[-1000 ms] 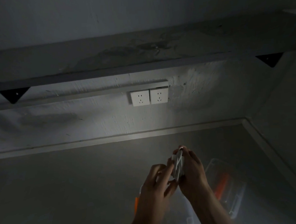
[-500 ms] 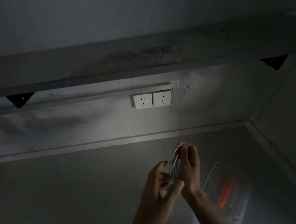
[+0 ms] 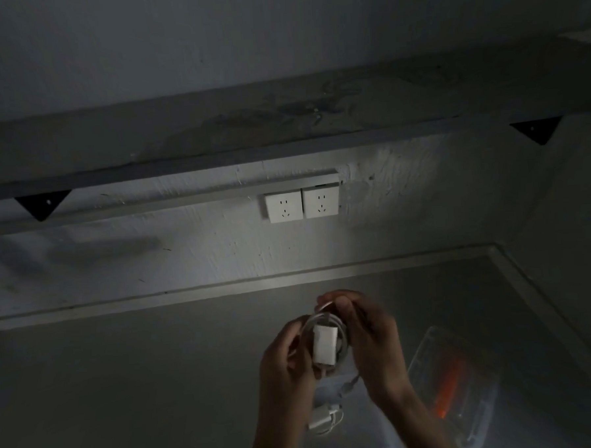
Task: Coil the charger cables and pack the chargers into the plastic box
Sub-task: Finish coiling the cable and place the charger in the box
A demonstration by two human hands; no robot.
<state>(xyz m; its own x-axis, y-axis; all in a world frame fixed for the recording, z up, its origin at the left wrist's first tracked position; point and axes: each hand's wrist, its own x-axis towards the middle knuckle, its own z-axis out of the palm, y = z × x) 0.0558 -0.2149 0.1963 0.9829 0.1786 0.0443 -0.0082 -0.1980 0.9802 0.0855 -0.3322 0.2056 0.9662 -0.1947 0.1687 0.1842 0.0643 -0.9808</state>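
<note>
A white charger with its white cable looped around it is held up in front of me over the grey tabletop. My left hand grips its left side and my right hand pinches the top of the cable loop and cups the right side. Below my hands a second white charger with a coiled cable lies in the clear plastic box, whose edges are hard to make out in the dark.
A clear lid with an orange latch lies on the table to the right. Two white wall sockets sit on the wall ahead, under a long shelf on black brackets. A side wall closes off the right.
The charger has turned from edge-on to face me, with the cable loop now around it. Both hands have shifted slightly right and lower in the view.
</note>
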